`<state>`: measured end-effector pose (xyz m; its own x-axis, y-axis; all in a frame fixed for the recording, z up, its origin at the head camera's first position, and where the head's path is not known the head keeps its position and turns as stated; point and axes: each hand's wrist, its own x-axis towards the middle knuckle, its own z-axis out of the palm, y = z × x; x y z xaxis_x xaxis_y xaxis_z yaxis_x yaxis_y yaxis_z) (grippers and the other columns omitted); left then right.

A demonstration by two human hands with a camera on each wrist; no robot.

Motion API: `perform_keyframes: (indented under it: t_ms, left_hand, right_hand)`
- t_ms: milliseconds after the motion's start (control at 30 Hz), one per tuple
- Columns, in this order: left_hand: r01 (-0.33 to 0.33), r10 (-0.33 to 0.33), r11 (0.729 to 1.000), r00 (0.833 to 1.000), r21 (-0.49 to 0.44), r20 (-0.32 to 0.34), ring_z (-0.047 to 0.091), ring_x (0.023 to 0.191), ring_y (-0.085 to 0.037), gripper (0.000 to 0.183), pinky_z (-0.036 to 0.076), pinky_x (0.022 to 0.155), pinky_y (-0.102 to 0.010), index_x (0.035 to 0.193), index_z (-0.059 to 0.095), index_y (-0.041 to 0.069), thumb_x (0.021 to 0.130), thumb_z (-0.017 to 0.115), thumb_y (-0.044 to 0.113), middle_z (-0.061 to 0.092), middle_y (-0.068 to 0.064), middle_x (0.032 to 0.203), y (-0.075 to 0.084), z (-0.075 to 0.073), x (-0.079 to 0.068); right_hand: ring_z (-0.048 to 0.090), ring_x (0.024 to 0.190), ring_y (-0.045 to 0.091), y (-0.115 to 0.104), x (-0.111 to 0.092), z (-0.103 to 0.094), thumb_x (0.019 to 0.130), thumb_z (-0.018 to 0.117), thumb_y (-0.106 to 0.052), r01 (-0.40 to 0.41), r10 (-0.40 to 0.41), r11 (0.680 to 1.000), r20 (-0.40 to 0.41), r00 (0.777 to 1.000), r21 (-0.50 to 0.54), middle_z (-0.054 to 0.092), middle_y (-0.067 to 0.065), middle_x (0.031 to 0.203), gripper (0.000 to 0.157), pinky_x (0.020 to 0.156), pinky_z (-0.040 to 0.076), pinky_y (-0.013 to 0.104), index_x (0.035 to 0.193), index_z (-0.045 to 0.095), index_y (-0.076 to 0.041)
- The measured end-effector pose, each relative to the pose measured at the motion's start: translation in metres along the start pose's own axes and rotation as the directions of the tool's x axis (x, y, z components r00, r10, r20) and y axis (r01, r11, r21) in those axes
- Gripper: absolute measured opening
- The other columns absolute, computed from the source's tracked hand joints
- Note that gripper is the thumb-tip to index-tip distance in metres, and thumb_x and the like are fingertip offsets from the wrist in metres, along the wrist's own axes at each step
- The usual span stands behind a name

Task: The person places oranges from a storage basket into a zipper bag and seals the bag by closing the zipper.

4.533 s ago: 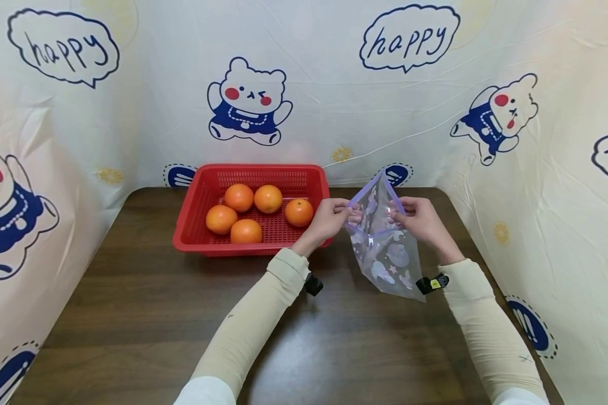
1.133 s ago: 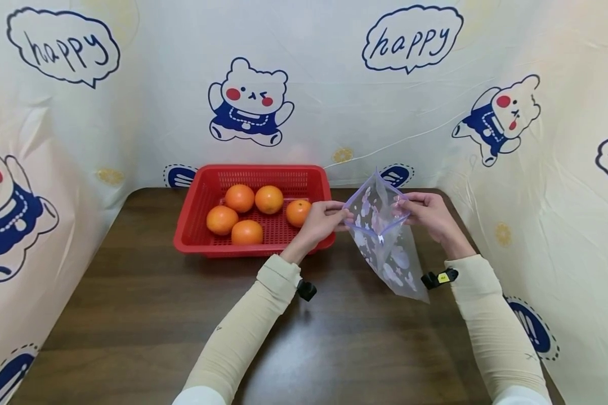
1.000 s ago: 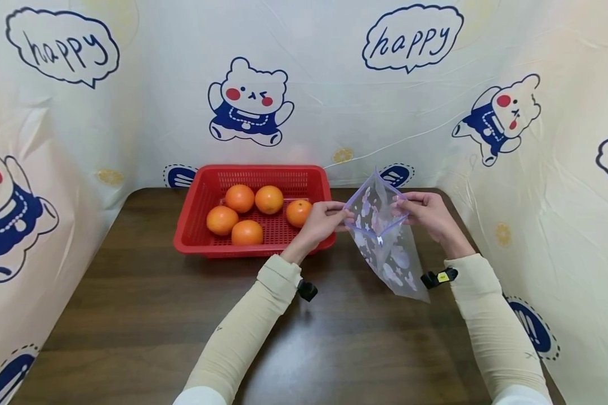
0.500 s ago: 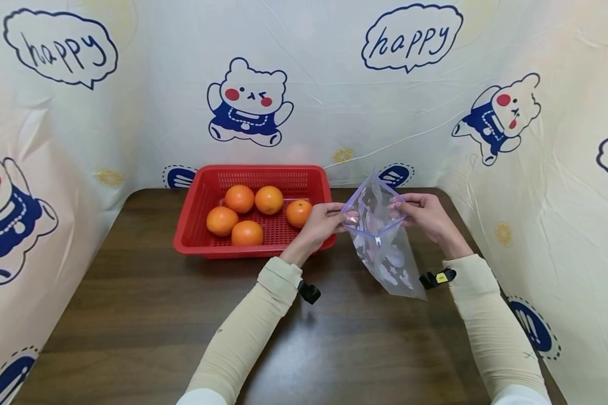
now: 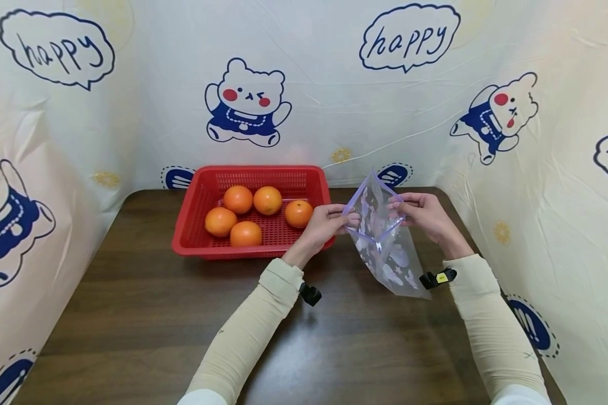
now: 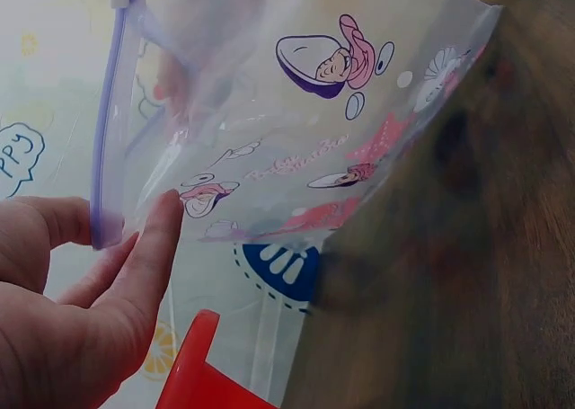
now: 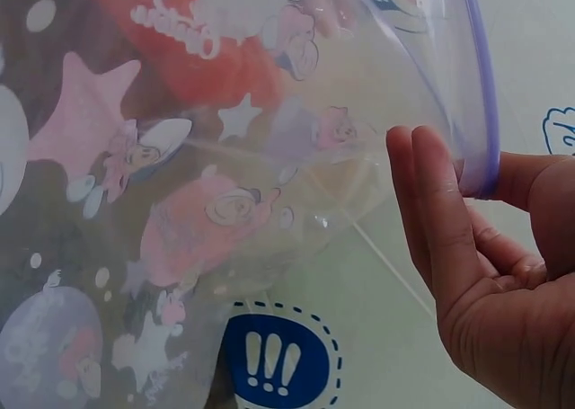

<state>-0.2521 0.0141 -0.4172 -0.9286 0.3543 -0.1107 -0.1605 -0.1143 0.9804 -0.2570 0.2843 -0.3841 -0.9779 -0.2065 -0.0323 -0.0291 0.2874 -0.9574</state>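
A clear zip bag (image 5: pixel 392 261) with printed cartoon figures and a purple zip edge hangs between my two hands, its mouth spread apart. My left hand (image 5: pixel 324 228) pinches the left side of the purple edge, thumb on one side and fingers on the other. On the opposite side, my right hand (image 5: pixel 425 214) pinches the edge the same way. A white slider shows on the zip (image 6: pixel 108 112) in the left wrist view. Nothing is visible inside the bag. Several oranges (image 5: pixel 246 234) lie in a red plastic basket (image 5: pixel 197 247) left of my left hand.
The basket stands at the back of a brown wooden table (image 5: pixel 147 315), close to my left hand. A pale cloth (image 5: pixel 324 84) printed with bears and lettering hangs behind and along both sides. Small black cameras (image 5: pixel 310 293) sit on my wrists.
Since the earliest frame, the bag's mouth has been pulled wider as my hands moved slightly apart. In the last second the hands and bag have shifted only slightly; the oranges stay put.
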Motion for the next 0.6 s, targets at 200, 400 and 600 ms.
perform_keyframes:
  t_ms: [200,400,600]
  left_hand:
    - [-0.008,0.008,1.0,1.0,-0.013,0.023,0.074,0.104,-0.027,0.034,0.057,0.093,-0.04,0.13,0.065,-0.001,0.098,0.068,0.01,0.074,-0.019,0.115,-0.001,0.0016,-0.0005]
    - [-0.008,0.008,1.0,0.999,-0.014,0.036,0.074,0.104,-0.027,0.034,0.058,0.092,-0.038,0.131,0.064,-0.002,0.098,0.067,0.009,0.073,-0.02,0.116,-0.0013,0.0037,-0.0001]
    - [-0.009,0.009,1.0,0.999,0.001,0.048,0.074,0.106,-0.027,0.035,0.058,0.093,-0.039,0.132,0.063,0.0,0.099,0.066,0.011,0.073,-0.019,0.118,-0.0007,0.0023,-0.0008]
  right_hand:
    - [0.075,0.085,0.008,-0.0006,-0.0017,0.0,0.102,0.062,-0.013,-0.002,0.002,1.0,0.012,1.0,0.002,0.076,-0.01,0.096,0.04,0.076,0.061,0.028,0.13,0.056,0.015]
    - [0.075,0.087,0.009,0.0001,-0.003,-0.0006,0.101,0.063,-0.012,0.009,-0.009,1.0,0.009,1.0,0.021,0.077,-0.007,0.096,0.039,0.075,0.061,0.025,0.128,0.056,0.016]
    - [0.076,0.087,0.009,-0.0012,-0.003,0.0023,0.101,0.062,-0.01,0.013,-0.013,1.0,0.015,1.0,0.029,0.078,-0.006,0.095,0.04,0.075,0.061,0.025,0.13,0.054,0.017]
